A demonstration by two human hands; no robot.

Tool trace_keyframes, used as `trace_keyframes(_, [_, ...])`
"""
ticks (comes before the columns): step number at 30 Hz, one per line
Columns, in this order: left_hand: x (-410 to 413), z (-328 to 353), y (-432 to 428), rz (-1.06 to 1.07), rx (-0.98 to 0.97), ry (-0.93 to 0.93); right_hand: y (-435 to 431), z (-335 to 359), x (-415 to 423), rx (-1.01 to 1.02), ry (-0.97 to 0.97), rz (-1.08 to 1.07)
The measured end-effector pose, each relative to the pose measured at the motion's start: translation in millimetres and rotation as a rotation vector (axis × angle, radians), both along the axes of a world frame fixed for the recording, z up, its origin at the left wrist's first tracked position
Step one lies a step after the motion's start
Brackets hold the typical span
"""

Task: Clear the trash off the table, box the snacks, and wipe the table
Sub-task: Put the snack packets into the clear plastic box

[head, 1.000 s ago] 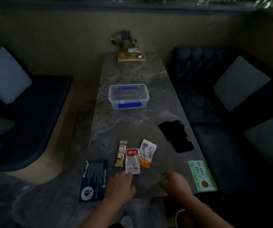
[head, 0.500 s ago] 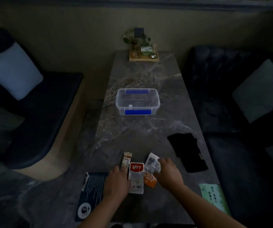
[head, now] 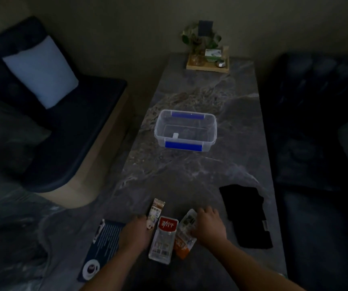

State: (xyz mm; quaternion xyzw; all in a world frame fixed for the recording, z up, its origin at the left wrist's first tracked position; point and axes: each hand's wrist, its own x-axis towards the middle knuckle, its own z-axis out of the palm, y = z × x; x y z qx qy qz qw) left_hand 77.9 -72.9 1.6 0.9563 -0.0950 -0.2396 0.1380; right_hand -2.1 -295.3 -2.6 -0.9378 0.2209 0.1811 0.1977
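Your left hand (head: 136, 229) lies palm down on the near part of the marble table (head: 190, 177), its fingers over the lower end of the brown snack stick (head: 156, 208); whether it has closed on the stick you cannot tell. Your right hand (head: 210, 224) rests on the orange-and-white snack packet (head: 184, 234), fingers curled over its right edge; the dim light hides whether it grasps or only touches the packet. Between the two lies the red-topped snack packet (head: 164, 238), flat on the table and touching its neighbours on both sides, with neither hand on it.

The clear plastic box (head: 184, 128), lidless and with blue clips on its long sides, stands near the middle of the table, well apart from the snacks. A black cloth (head: 245, 215) lies crumpled by the right edge, just beside your right hand. A dark blue card (head: 103, 240) lies at the left edge, partly under your left wrist. At the far end a wooden tray (head: 207, 67) holds a small plant and a few small items. A dark bench with a pale cushion (head: 42, 71) stands at the left of the table.
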Motion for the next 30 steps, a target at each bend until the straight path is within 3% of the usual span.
trace_keyframes(5, [7.3, -0.2, 6.5, 0.097, -0.097, 0.078, -1.8, -1.0, 6.7, 0.122, 0.017, -0.118])
trace_keyframes(9, [21.1, 2.4, 10.5, 0.220, -0.237, 0.121, -9.6, 6.5, 12.9, 0.370, -0.012, -0.350])
trace_keyframes(18, [82.1, 29.3, -26.3, 0.219, -0.395, 0.105, -33.6, 33.3, 47.5, 0.661, -0.435, -0.895])
trace_keyframes(24, [137.8, 51.6, -74.7, 0.250, -0.523, 0.072, -50.2, 64.2, 105.4, 0.832, -0.602, -1.040])
trace_keyframes(30, [201.1, 70.7, -123.2, 0.288, -0.525, 0.056, -84.3, 87.0, 172.1, 0.910, -0.707, -1.163])
